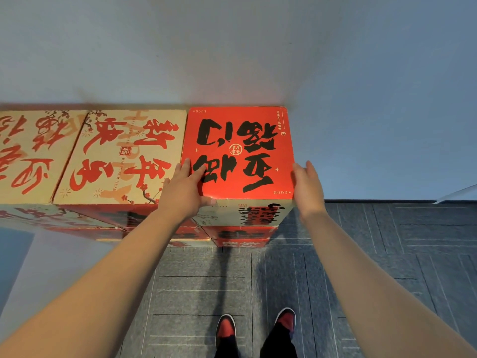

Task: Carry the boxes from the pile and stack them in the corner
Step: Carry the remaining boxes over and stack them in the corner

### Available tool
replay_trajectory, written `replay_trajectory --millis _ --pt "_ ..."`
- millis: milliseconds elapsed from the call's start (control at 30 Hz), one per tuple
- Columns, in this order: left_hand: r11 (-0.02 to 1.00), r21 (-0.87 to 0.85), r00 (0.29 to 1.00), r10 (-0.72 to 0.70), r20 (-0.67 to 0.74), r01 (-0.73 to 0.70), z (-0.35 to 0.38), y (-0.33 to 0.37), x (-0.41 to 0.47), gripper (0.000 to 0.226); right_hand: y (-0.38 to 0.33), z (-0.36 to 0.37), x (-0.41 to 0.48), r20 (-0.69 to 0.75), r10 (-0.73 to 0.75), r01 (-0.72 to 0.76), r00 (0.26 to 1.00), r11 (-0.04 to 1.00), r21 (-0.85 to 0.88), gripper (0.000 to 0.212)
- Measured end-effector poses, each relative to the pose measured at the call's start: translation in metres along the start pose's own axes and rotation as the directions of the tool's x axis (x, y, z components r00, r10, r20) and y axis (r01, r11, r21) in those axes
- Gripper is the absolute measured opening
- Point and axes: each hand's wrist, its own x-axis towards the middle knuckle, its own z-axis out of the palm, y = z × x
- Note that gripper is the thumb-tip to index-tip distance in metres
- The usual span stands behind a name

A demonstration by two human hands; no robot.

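Note:
A red box with black calligraphy on its lid sits on top of a stack against the wall. My left hand grips its near left corner, fingers on the lid and thumb on the front face. My right hand lies flat against the box's right side, fingers straight. Under it are more red boxes of the same stack. To the left, a beige box with red calligraphy tops the neighbouring stack, touching the red box.
Another beige box stands further left along the grey wall. Grey carpet tiles cover the floor to the right and below me. My red and black shoes stand close to the stack.

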Motion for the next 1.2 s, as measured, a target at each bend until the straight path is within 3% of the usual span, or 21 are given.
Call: replay_trajectory --millis 133,233,300,367,433,533,667,933,1200 --pt "1.000 0.019 1.000 -0.016 0.014 0.016 0.001 0.002 -0.002 0.106 -0.001 -0.001 -0.006 0.149 0.003 0.012 0.989 0.995 -0.099 0.067" --pt "1.000 0.004 0.999 -0.025 0.026 0.025 -0.002 0.004 0.000 0.107 -0.005 -0.006 -0.008 0.145 0.000 0.015 0.989 0.994 -0.106 0.041" --pt "0.999 -0.025 0.998 -0.042 0.042 0.043 -0.006 0.008 -0.001 0.105 -0.011 -0.011 -0.010 0.147 -0.001 0.010 0.989 0.998 -0.064 0.036" --pt "0.996 -0.066 0.997 -0.060 0.055 0.063 -0.010 0.014 -0.004 0.101 -0.016 -0.016 -0.018 0.154 0.015 -0.010 0.988 0.999 -0.034 0.037" --pt "0.990 -0.107 0.995 -0.084 0.060 0.091 -0.014 0.020 -0.009 0.097 -0.019 -0.020 -0.023 0.151 0.023 -0.017 0.988 0.999 -0.040 0.062" --pt "0.982 -0.147 0.993 -0.113 0.046 0.119 -0.024 0.031 -0.018 0.088 -0.025 -0.026 -0.030 0.132 -0.002 0.011 0.991 0.998 -0.068 0.072" --pt "0.938 -0.306 0.986 -0.161 0.028 0.162 -0.040 0.048 -0.040 0.070 -0.042 -0.036 -0.045 0.121 -0.010 0.026 0.993 0.991 -0.129 0.068" --pt "0.784 -0.599 0.974 -0.225 -0.029 0.164 -0.088 0.078 -0.110 0.045 -0.087 -0.038 -0.090 0.149 -0.116 0.129 0.982 0.988 -0.082 0.035" --pt "0.600 -0.799 0.965 -0.224 -0.136 0.027 -0.152 0.083 -0.178 0.023 -0.130 -0.033 -0.170 0.127 -0.203 0.201 0.971 0.979 0.030 0.058"
